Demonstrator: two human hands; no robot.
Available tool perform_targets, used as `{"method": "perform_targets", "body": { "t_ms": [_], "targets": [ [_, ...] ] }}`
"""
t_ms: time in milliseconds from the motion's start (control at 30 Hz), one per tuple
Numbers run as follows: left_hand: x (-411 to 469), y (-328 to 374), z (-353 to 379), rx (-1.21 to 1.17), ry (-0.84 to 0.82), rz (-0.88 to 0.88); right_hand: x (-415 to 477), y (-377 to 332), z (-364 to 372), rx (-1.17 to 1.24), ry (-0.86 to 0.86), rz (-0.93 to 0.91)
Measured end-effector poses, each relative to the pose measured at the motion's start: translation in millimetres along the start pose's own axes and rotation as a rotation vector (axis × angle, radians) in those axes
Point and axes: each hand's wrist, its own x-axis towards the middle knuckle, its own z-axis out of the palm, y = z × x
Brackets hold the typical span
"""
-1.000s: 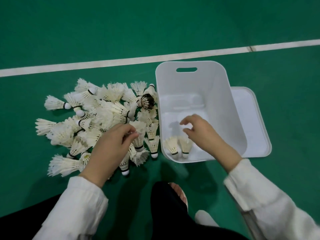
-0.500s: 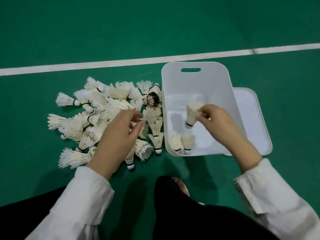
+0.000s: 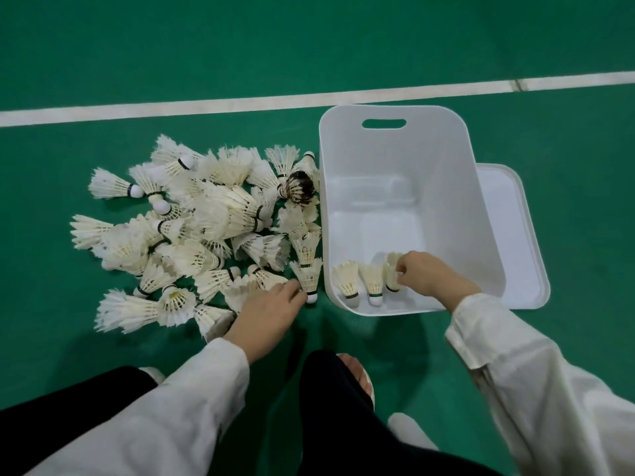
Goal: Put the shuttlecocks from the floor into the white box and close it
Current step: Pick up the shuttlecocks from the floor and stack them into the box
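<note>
The third shuttlecock [image 3: 392, 273] is now low inside the white box [image 3: 446, 173], at its near wall, just right of two shuttlecocks [image 3: 347, 281] standing cork-down there. Half a second ago it was held higher, mid-box. The right hand [image 3: 424, 274] pinches its feathers with curled fingers. Left of the box, the pile [image 3: 213, 218] lies on the green floor [image 3: 103, 46]. The left hand [image 3: 271, 305] has shifted from the pile's middle to its near right edge, fingertips at a shuttlecock beside the box; whether it grips cannot be told. The lid [image 3: 515, 235] lies just right of the box.
</note>
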Motion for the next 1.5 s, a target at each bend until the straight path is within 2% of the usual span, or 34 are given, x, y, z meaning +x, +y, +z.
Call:
{"method": "perform_targets", "body": {
  "t_ms": [33, 167, 233, 300, 400, 533, 667, 767, 833, 933, 1033, 1200, 1367, 1500],
  "targets": [
    [-1, -2, 3, 0.058, -0.015, 0.034, 1, 0, -1, -0.003, -0.007, -0.011],
    [-4, -6, 8, 0.142, -0.076, -0.014, -11, -1, -12, -0.017, -0.003, -0.013],
    [-2, -7, 5, 0.14, -0.095, -0.038, -32, -10, -24, -0.011, 0.1, -0.03],
    [-1, -5, -5, 0.101, -0.085, -0.062, -61, -27, -37, 0.037, 0.275, -0.081],
    [-4, -10, -22, 0.042, 0.066, -0.092, -105, -67, -45, 0.169, 0.417, -0.278],
    [-22, -15, -39, -0.265, 0.321, -0.312, -125, -123, -28, 0.214, 0.328, -0.556],
    [-54, -29, -51, -0.558, 0.511, -0.571, -106, -162, 3, 0.144, 0.221, -0.649],
    [-80, -48, -49, -0.714, 0.586, -0.659, -86, -179, 28, 0.032, 0.125, -0.633],
    [-93, -61, -45, -0.725, 0.574, -0.754, -75, -187, 43, -0.017, 0.093, -0.597],
    [-101, -80, -36, -0.678, 0.458, -0.857, -58, -199, 57, -0.079, 0.122, -0.523],
    [-92, -91, -33, -0.571, 0.342, -0.832, -43, -203, 59, -0.117, 0.172, -0.368],
    [-61, -106, -26, -0.48, 0.202, -0.776, -29, -195, 61, -0.072, 0.226, -0.215],
    [-44, -112, -11, -0.464, 0.116, -0.825, -27, -191, 72, -0.067, 0.118, -0.113],
    [-43, -111, -6, -0.474, 0.126, -0.845, -25, -191, 74, 0.17, 0.124, -0.139]
  ]
}}
